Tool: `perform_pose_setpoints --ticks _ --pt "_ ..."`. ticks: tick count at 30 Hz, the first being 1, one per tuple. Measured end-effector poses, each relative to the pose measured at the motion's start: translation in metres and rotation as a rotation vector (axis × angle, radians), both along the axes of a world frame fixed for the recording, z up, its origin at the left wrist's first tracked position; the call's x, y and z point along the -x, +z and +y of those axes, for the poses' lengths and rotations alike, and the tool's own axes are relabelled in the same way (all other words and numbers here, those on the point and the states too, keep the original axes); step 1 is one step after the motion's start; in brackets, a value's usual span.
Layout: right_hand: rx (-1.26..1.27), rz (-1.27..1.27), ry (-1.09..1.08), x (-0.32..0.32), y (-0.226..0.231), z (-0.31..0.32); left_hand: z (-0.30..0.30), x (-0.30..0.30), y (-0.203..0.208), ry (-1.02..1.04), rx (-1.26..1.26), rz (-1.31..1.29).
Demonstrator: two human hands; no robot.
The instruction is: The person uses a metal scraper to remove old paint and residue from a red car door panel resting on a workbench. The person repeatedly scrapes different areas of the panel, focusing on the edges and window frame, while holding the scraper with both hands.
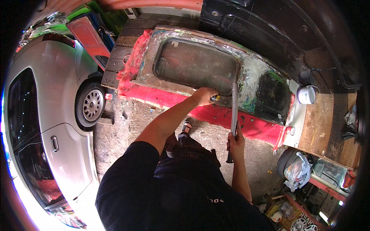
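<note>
You are standing over an old car door panel (216,73) that is lying flat on a red cloth (231,115) on a wooden bench (320,127).

Here is what could go wrong. The long grey metal bar (234,111) is leaning on the panel just past your right hand (236,140). If your grip is getting loose, the bar could be sliding off and falling toward your foot (186,127), which is right below your hands. The small tool (215,98) in your left hand (203,95) could be slipping too, and then your knuckles could be hitting the rough edge of the window hole (194,63). The white tin (307,94), far off past your right hand, is sitting near the bench edge, so a hard bump could be tipping it.

Your right hand is closed tight around the lower part of the bar, with the bar running up from it across the panel. Your left hand is closed in a fist around the small tool, with only its yellow end poking out. That hand is resting on the near edge of the panel, just beside the bar.

A silver car (58,115) is parked well away on your left side.
</note>
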State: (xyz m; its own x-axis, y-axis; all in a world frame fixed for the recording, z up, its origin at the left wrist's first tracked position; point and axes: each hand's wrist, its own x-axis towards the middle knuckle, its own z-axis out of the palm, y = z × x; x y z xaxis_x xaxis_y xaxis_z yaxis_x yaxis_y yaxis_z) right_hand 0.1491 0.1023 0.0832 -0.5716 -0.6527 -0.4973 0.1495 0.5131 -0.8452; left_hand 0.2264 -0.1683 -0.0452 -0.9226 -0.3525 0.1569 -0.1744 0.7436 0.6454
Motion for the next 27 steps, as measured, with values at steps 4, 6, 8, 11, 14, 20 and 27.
perform_pose_setpoints --ticks 4,6,8,11,14,20,27 --pt "-0.001 0.000 0.007 0.000 0.001 -0.003 -0.003 0.001 0.000 0.021 -0.051 -0.046" --pt "-0.005 0.023 0.034 0.002 -0.001 -0.004 -0.005 0.003 0.000 0.034 -0.076 -0.106" --pt "-0.002 -0.006 0.011 -0.001 0.000 -0.007 -0.006 0.001 0.000 0.030 -0.077 -0.085" --pt "-0.001 -0.011 0.010 -0.001 0.006 -0.012 -0.005 0.001 -0.001 0.035 -0.039 -0.005" --pt "0.005 0.001 0.025 -0.001 0.005 -0.014 -0.005 0.002 -0.001 0.077 -0.075 -0.047" --pt "0.067 0.088 -0.019 -0.001 -0.002 -0.015 -0.009 0.001 0.005 0.140 -0.116 -0.057" --pt "0.096 0.069 0.015 0.006 -0.005 -0.019 -0.009 0.001 0.019 0.142 -0.131 -0.077"
